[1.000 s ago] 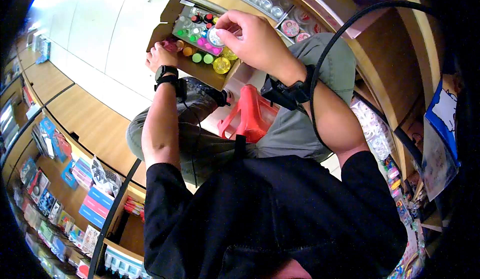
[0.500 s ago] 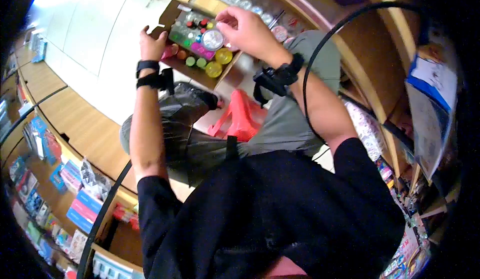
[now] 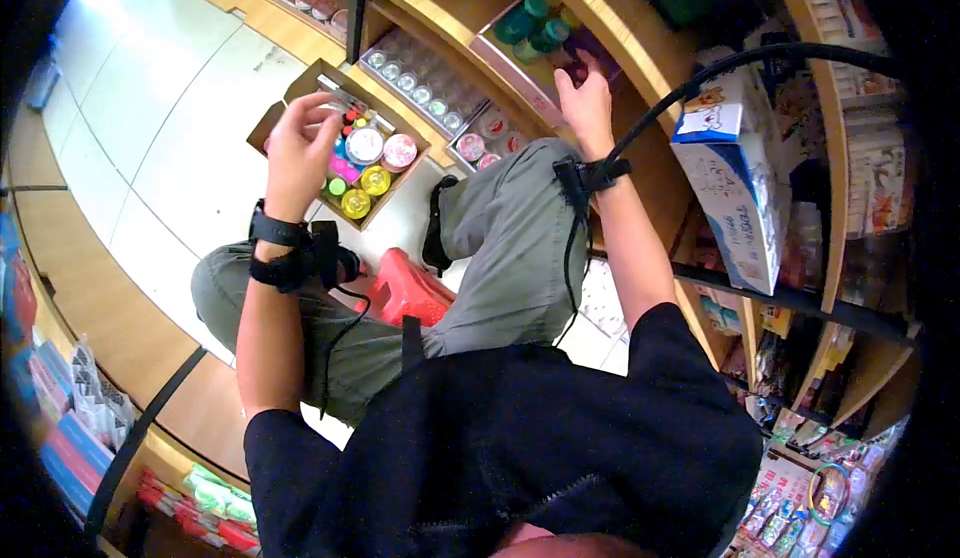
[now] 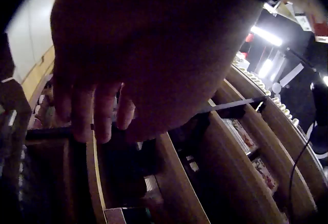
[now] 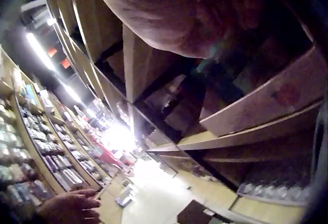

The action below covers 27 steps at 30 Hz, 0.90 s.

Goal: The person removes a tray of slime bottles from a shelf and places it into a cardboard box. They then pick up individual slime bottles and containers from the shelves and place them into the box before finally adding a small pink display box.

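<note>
My right hand (image 3: 587,108) reaches over the edge of a pink-fronted bin (image 3: 512,73) on the shelf, its thumb and forefinger spread. Teal-capped containers (image 3: 538,30) sit in that bin, left of the fingers. In the right wrist view the fingers hang over the dark bin. My left hand (image 3: 298,163) is raised over the left side of an open cardboard box (image 3: 308,80), fingers loosely bent and holding nothing. Inside the box lie a round tub with a whitish lid (image 3: 364,146), a pink-lidded tub (image 3: 400,152), yellow-topped containers (image 3: 376,180) and smaller coloured ones.
A tray of clear round containers (image 3: 408,82) sits on the lower shelf, with pink-lidded tubs (image 3: 471,146) beside it. The box stands on the tiled floor near a red plastic stool (image 3: 405,293). A black cable (image 3: 780,53) arcs past the right arm. A blue-and-white carton (image 3: 730,193) stands at the right.
My right hand has left the box and moved right and up to the shelf bin. The left hand has stayed by the box. The view has turned right; a pink-lidded tub now shows beside the whitish one.
</note>
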Each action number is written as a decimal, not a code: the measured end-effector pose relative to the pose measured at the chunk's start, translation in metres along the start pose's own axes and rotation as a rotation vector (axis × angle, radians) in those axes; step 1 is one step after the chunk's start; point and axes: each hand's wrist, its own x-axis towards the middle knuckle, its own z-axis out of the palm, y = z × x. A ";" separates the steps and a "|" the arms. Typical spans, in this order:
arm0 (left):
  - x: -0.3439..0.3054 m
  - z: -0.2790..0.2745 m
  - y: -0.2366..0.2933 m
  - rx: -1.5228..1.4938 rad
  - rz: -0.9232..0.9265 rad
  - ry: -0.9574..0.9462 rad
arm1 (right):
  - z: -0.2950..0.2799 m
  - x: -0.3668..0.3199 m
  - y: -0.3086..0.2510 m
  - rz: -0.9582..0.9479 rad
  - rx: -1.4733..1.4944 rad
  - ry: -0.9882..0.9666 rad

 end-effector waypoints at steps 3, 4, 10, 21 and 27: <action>-0.001 0.009 -0.004 0.045 0.071 -0.025 | 0.007 0.024 0.007 0.056 -0.040 0.026; -0.002 0.010 -0.001 0.031 0.059 -0.039 | 0.014 0.033 0.011 -0.021 -0.101 0.063; 0.002 0.011 -0.003 0.087 0.087 -0.004 | 0.032 0.064 0.001 -0.131 -0.374 0.054; -0.002 0.024 0.000 0.117 0.170 -0.083 | 0.000 0.025 -0.053 0.014 -0.195 -0.064; -0.006 0.036 0.027 0.391 0.593 -0.064 | 0.009 -0.036 -0.088 -0.441 -0.033 -0.041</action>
